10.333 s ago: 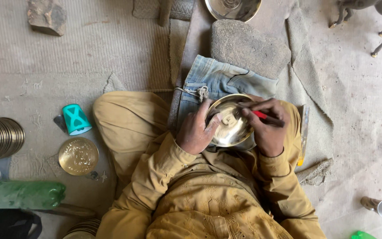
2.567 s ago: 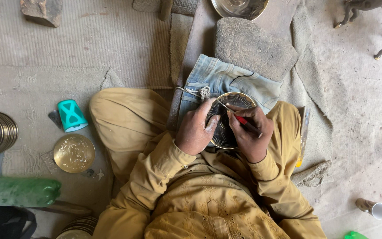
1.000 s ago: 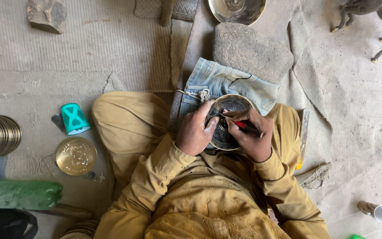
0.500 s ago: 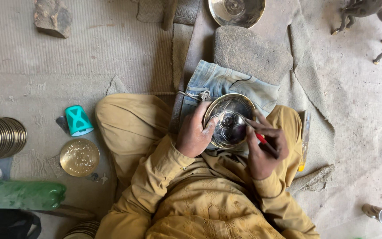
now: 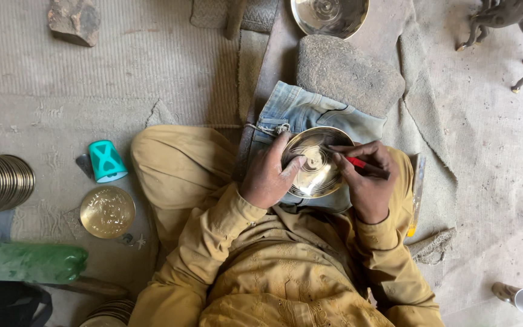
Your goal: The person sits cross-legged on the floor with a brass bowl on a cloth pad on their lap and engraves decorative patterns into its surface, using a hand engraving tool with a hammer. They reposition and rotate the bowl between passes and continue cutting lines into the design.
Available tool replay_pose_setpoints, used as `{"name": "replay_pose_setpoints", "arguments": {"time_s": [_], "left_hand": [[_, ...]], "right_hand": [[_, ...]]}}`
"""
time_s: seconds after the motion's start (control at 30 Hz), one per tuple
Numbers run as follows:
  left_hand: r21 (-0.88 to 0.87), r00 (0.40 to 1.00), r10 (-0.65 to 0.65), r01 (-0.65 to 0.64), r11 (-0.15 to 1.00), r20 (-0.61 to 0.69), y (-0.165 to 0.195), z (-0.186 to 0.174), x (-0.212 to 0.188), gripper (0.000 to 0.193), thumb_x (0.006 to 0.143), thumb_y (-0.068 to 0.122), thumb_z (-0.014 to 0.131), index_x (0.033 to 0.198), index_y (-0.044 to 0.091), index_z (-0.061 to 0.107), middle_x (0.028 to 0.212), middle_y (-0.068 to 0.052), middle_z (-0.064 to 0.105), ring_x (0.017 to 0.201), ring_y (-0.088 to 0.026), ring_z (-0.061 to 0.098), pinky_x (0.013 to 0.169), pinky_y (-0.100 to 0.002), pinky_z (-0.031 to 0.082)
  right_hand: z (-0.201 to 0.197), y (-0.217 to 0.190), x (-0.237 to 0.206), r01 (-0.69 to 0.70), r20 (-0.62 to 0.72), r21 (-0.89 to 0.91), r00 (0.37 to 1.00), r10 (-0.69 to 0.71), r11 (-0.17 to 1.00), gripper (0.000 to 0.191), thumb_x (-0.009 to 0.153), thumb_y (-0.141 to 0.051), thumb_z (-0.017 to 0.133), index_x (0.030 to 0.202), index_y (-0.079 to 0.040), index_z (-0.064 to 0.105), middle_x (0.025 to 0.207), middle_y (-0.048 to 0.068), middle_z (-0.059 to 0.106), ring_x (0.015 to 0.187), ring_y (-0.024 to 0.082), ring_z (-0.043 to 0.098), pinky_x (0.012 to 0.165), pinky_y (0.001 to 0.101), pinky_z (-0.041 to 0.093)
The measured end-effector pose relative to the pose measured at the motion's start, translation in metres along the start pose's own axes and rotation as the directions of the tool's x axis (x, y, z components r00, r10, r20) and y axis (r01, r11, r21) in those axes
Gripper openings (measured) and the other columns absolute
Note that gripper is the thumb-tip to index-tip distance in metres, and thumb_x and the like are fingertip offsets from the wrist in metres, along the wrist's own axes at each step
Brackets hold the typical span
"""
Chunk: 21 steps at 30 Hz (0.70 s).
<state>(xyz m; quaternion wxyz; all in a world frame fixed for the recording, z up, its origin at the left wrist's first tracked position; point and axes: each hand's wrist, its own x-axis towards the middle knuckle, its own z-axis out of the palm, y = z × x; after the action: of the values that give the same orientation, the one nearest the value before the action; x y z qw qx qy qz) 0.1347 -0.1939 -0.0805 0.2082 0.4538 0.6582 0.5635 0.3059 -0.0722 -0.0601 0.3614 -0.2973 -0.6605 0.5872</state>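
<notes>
On floor matting, left hand (image 5: 266, 177) grips brass bowl (image 5: 313, 162); right hand (image 5: 365, 181) pinches red tool (image 5: 356, 162)

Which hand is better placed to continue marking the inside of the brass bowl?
Right hand: it holds the red tool over the brass bowl. The left hand grips the bowl's rim, steadying it.

Three brass bowls (image 5: 315, 162), two stones (image 5: 346, 71)

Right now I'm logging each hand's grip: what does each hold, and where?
The left hand holds the metal bowl by its left rim. The right hand holds a red-handled tool along its shaft, tip in the bowl.
</notes>
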Motion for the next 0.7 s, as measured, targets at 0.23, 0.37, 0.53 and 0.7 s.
{"name": "replay_pose_setpoints", "arguments": {"time_s": [0.23, 0.37, 0.53, 0.7], "left_hand": [[0.109, 1.0, 0.007, -0.004, 0.994, -0.031, 0.005, 0.005, 0.004, 0.041, 0.093, 0.014, 0.078, 0.125, -0.002, 0.06, 0.104, -0.024, 0.075, 0.091, -0.036, 0.077, 0.076, -0.04, 0.061], [0.116, 1.0, -0.008, 0.009, 0.993, -0.007, 0.008, 0.006, 0.009, 0.046, 0.09, 0.014, 0.077, 0.128, -0.005, 0.057, 0.102, -0.025, 0.073, 0.09, -0.039, 0.075, 0.074, -0.042, 0.059], [0.042, 1.0, -0.022, 0.022, 0.999, 0.013, 0.007, 0.004, 0.014, 0.042, 0.091, 0.014, 0.078, 0.126, -0.001, 0.059, 0.102, -0.023, 0.074, 0.094, -0.038, 0.075, 0.073, -0.042, 0.059], [0.061, 0.999, -0.032, 0.032, 0.998, 0.005, 0.006, 0.004, 0.015, 0.045, 0.088, 0.012, 0.079, 0.126, -0.001, 0.06, 0.101, -0.024, 0.073, 0.093, -0.039, 0.075, 0.073, -0.043, 0.059]], "right_hand": [[0.004, -0.003, 0.004, -0.009, -0.024, -0.062, 1.0, 0.007, 0.998, 0.018, 0.095, 0.007, 0.074, 0.097, 0.0, 0.057, 0.105, 0.016, 0.077, 0.087, 0.01, 0.07, 0.077, 0.0222, 0.056], [0.018, -0.018, -0.001, 0.162, -0.074, -0.17, 0.982, -0.176, 0.972, 0.016, 0.092, 0.008, 0.071, 0.097, 0.001, 0.057, 0.123, 0.019, 0.066, 0.098, 0.015, 0.072, 0.082, 0.0278, 0.061], [0.037, -0.028, -0.003, 0.301, -0.066, -0.363, 0.936, -0.347, 0.882, 0.027, 0.092, 0.006, 0.07, 0.115, 0.003, 0.057, 0.121, 0.018, 0.069, 0.11, 0.021, 0.076, 0.094, 0.0348, 0.064], [0.043, -0.015, 0.0, 0.386, -0.003, -0.381, 0.908, -0.419, 0.84, 0.016, 0.095, 0.01, 0.074, 0.101, 0.004, 0.06, 0.114, 0.021, 0.075, 0.113, 0.026, 0.074, 0.1, 0.0348, 0.059]]}}
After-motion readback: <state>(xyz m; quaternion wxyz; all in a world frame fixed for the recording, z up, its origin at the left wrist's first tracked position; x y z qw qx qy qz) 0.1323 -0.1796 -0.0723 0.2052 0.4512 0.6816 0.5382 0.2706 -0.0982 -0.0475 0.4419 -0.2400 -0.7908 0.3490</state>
